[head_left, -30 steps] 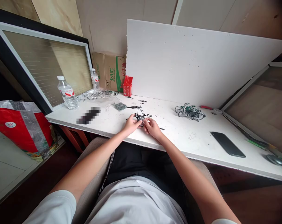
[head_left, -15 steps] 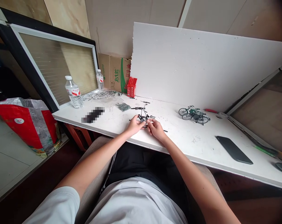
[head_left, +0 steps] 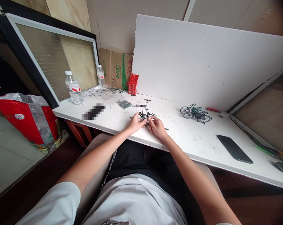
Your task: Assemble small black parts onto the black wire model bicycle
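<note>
**Both hands pinched on a model bicycle at the table edge**

Far left, off the table: a red plastic bag (head_left: 26, 115). On the white table (head_left: 190, 139), left end: a water bottle (head_left: 73, 88) upright, and behind it a heap of wire-thin part frames (head_left: 101, 91).

Left hand (head_left: 134, 124): fingertips closed on the lower part of the black model bicycle (head_left: 144, 112). The bicycle stands upright near the front edge with its handlebar toward the wall.

Right hand (head_left: 156, 126): fingertips pinched at the same low spot. The two hands are close together, almost touching. What sits between the fingertips is too small to make out.

Further right, well apart from the hands: two green model bicycles (head_left: 195, 112), then a dark phone (head_left: 235, 149) lying flat.

Judgement on the work: it looks like fine fitting. The left hand would do best to hold the frame still against the tabletop while only the right fingertips move. Light pressure seems wise, since the spokes and stays look thin enough to bend.

Against a second ago: the grip and the bicycle's place on the table look unchanged. The view has swung slightly, so the bottle and the box sit further right in the picture.
</note>
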Demonstrator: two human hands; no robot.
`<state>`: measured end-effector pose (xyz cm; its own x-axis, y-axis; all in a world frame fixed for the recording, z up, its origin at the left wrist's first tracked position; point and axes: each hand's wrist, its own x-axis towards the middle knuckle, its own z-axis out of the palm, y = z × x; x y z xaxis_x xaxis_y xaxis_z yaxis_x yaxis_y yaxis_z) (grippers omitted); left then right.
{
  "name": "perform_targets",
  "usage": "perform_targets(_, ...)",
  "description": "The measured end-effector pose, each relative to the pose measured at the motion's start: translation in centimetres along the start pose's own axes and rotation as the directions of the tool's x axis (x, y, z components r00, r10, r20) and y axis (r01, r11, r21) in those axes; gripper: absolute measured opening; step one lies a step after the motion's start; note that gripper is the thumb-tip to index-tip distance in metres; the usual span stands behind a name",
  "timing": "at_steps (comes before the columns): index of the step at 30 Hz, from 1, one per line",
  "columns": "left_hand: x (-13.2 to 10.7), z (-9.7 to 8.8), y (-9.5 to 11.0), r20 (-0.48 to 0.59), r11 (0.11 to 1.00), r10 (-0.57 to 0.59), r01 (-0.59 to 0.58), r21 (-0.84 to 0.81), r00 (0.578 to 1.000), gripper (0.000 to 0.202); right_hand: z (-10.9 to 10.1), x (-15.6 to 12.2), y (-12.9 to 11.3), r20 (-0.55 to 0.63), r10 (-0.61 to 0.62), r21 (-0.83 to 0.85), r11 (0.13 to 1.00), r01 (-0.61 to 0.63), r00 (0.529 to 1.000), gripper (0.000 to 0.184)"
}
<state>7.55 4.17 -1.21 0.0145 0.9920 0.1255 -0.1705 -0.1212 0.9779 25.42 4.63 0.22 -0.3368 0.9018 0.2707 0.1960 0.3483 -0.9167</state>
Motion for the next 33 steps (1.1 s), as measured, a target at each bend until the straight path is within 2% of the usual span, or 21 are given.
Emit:
perform_targets(9,-0.27,0.36,0.38,-0.048,0.997,-0.073,0.073,-0.013,0.996,0.087,0.03,-0.06,0.05,-0.064,-0.036,-0.039,0.999,0.033,0.997,0.055)
perform_targets(15,-0.45,0.35,0.67,-0.039,0.999,-0.047,0.048,0.008,0.998,0.078,0.02,-0.23,-0.38,-0.09,-0.074,-0.069,0.995,0.068,0.993,0.052)
perform_targets(19,-0.39,0.28,0.63,-0.071,0.998,-0.06,0.06,0.008,0.996,0.084,0.04,-0.29,-0.49,-0.102,-0.073,-0.082,0.995,0.065,0.992,0.052)
perform_targets(24,-0.15,0.07,0.24,-0.039,1.0,-0.017,0.017,-0.007,0.999,0.069,-0.06,-0.22,-0.17,-0.137,-0.1,-0.158,0.984,0.078,0.986,0.047)
perform_targets(29,0.07,-0.09,-0.21,-0.053,0.999,-0.019,0.018,-0.03,0.998,0.074,-0.1,-0.14,0.16,-0.154,-0.112,-0.163,0.983,0.086,0.982,0.044)
perform_targets(33,0.06,-0.13,-0.16,-0.032,1.0,-0.007,0.007,-0.003,0.999,0.065,-0.13,0.0,0.45,-0.175,-0.121,-0.16,0.983,0.094,0.977,0.043)
